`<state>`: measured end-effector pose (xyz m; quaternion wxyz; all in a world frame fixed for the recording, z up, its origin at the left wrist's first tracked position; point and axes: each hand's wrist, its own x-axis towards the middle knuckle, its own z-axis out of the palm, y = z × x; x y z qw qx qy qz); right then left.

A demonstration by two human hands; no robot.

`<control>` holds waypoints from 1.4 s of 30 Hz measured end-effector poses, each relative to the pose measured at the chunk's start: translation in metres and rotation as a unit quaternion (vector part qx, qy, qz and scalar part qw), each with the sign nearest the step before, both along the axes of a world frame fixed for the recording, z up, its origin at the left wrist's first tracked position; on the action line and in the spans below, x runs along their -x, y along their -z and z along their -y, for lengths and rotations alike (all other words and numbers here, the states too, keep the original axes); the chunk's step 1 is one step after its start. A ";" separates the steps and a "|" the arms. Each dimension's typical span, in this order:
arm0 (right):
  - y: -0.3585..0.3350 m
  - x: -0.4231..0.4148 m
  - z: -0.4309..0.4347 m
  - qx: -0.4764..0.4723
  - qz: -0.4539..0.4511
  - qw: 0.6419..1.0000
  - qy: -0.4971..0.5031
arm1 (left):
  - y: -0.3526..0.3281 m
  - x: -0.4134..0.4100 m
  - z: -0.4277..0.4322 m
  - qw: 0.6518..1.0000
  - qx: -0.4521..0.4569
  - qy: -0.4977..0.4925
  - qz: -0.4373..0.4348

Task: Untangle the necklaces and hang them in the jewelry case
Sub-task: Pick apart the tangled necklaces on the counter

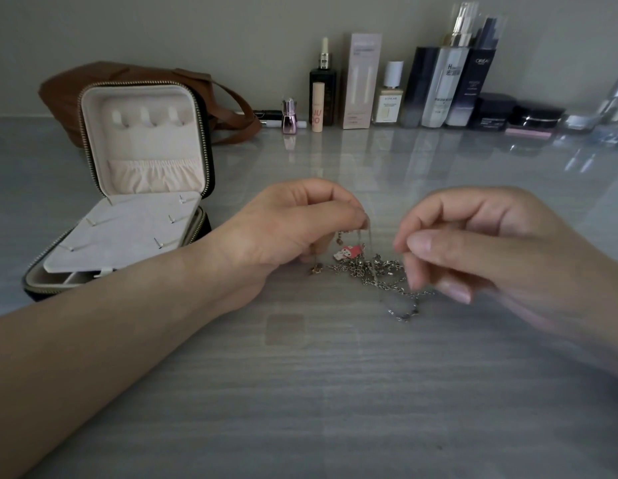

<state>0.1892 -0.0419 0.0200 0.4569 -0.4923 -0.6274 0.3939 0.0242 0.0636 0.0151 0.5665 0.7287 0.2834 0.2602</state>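
A tangle of silver necklace chains [376, 273] lies on the grey table between my hands, with a small pink and white charm [349, 254] near its left side. My left hand [293, 229] pinches thin strands of chain and lifts them above the tangle. My right hand [473, 243] is slightly blurred and pinches a chain at the tangle's right edge. The jewelry case [141, 188] stands open at the left, its cream lid upright with three hooks [148, 119] and an elastic pocket, its base tray holding several small studs.
A brown bag [93, 84] sits behind the case. A row of cosmetic bottles and boxes [421, 88] lines the wall at the back, with dark jars [515, 114] farther right. The glossy grey tabletop [335, 392] stretches toward me.
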 end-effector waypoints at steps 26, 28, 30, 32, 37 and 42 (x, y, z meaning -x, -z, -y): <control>-0.005 0.011 -0.006 0.009 -0.016 0.987 0.157 | -0.002 0.002 -0.001 0.999 0.000 0.030 -0.023; -0.005 0.011 -0.006 0.015 -0.039 0.987 0.158 | -0.002 0.002 0.000 1.000 0.008 0.024 -0.013; -0.004 0.010 -0.006 0.024 -0.053 0.984 0.168 | -0.002 0.001 0.000 1.000 0.019 0.021 0.003; -0.003 0.008 -0.007 0.032 -0.053 0.983 0.173 | -0.001 0.001 0.001 0.999 0.024 0.018 0.021; -0.003 0.006 -0.006 0.040 -0.039 0.983 0.175 | 0.001 0.001 -0.002 0.999 0.016 0.010 0.026; -0.004 0.005 -0.004 0.037 -0.027 0.985 0.166 | 0.001 0.001 -0.003 0.999 0.024 -0.007 0.026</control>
